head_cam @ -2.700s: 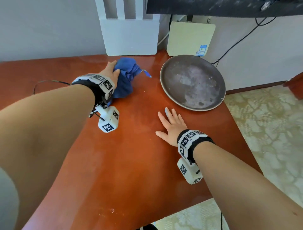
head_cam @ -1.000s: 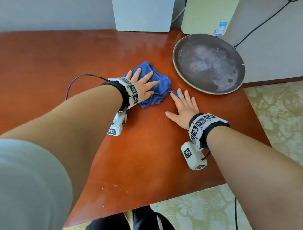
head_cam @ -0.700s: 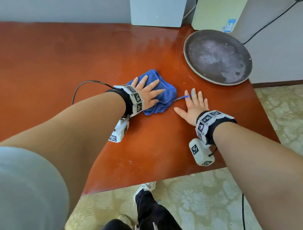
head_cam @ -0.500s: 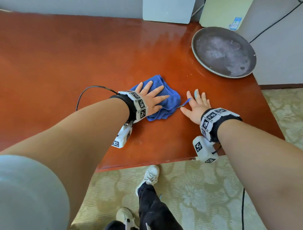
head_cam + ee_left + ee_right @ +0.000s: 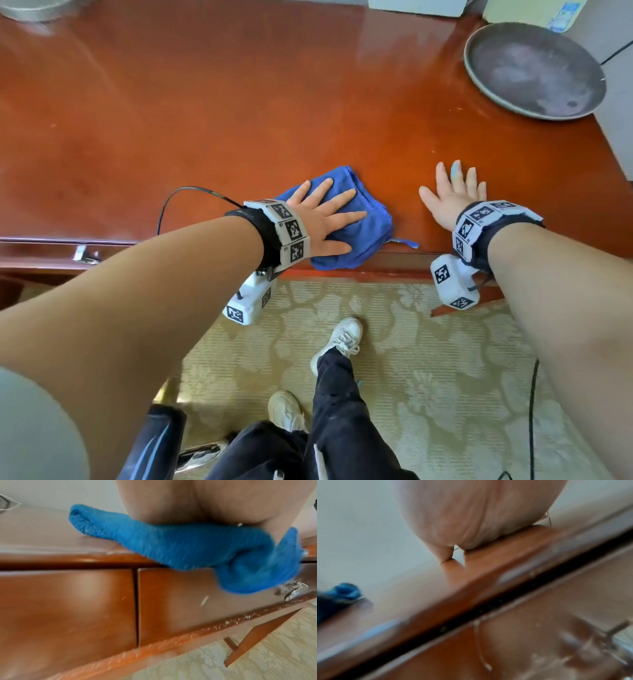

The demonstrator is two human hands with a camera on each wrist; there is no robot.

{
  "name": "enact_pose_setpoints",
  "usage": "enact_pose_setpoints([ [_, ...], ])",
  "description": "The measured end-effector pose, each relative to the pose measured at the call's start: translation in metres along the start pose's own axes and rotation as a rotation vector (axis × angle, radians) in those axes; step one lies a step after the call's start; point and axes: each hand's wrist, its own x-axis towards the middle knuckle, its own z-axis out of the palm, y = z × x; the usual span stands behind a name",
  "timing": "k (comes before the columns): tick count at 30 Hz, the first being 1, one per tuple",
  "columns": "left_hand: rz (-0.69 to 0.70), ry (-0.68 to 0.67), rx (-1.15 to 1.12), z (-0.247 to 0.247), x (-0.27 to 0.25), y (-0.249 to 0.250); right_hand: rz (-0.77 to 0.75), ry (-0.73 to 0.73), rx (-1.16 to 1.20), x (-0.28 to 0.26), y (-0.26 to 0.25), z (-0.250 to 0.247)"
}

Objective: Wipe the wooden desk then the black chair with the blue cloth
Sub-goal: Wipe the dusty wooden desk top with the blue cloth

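Observation:
The blue cloth [image 5: 368, 226] lies bunched at the front edge of the reddish wooden desk [image 5: 239, 113], part of it hanging over the edge. My left hand [image 5: 325, 216] presses flat on it with fingers spread. From the left wrist view the blue cloth [image 5: 180, 545] shows under my palm, drooping past the desk's drawer fronts [image 5: 68, 601]. My right hand [image 5: 452, 195] rests flat on the bare desk top to the right of the cloth, fingers straight, holding nothing. A dark glossy piece [image 5: 150, 442] at the bottom left may be the black chair.
A round dark metal pan [image 5: 531, 68] sits at the desk's back right corner. A black cable [image 5: 191, 192] loops on the desk beside my left wrist. Below the desk edge lie patterned beige flooring [image 5: 428, 359], my legs and white shoes [image 5: 339, 339].
My left hand has dragged the cloth from the back of the desk toward me, now to the front edge. My right hand slid back along with it, staying flat.

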Motion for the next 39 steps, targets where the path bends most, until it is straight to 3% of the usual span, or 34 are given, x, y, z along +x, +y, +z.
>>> enact_pose_setpoints([
  [4, 0.019, -0.034, -0.02, 0.011, -0.031, -0.001, -0.018, 0.016, -0.01, -0.006, 0.0, 0.0],
  [9, 0.04, -0.085, -0.335, -0.009, -0.046, -0.023, -0.035, -0.005, -0.025, -0.016, 0.002, -0.001],
  [15, -0.245, 0.276, -0.612, -0.084, -0.035, -0.077, -0.048, -0.061, -0.022, -0.019, 0.004, -0.006],
  [17, -0.262, 0.335, -0.673, -0.105, -0.018, -0.088, -0.062, -0.107, -0.044, -0.016, 0.006, -0.012],
  [21, -0.225, 0.327, -0.636, -0.138, 0.035, -0.088, -0.107, -0.148, -0.096, 0.001, 0.024, -0.039],
  [25, -0.187, 0.293, -0.615, -0.162, 0.099, -0.082, 0.021, -0.105, -0.092, 0.031, 0.059, -0.063],
  [30, -0.177, 0.398, -0.636, -0.191, 0.178, -0.067, -0.024, -0.199, -0.113, 0.057, 0.088, -0.062],
  [34, -0.089, 0.436, -0.641, -0.202, 0.239, -0.046, -0.063, -0.219, -0.103, 0.069, 0.097, -0.057],
  [36, -0.062, 0.397, -0.571, -0.198, 0.268, -0.025, -0.07, -0.212, -0.1, 0.072, 0.1, -0.056],
  [39, -0.096, 0.227, -0.316, -0.179, 0.3, 0.003, -0.089, -0.199, -0.09, 0.076, 0.102, -0.055],
])
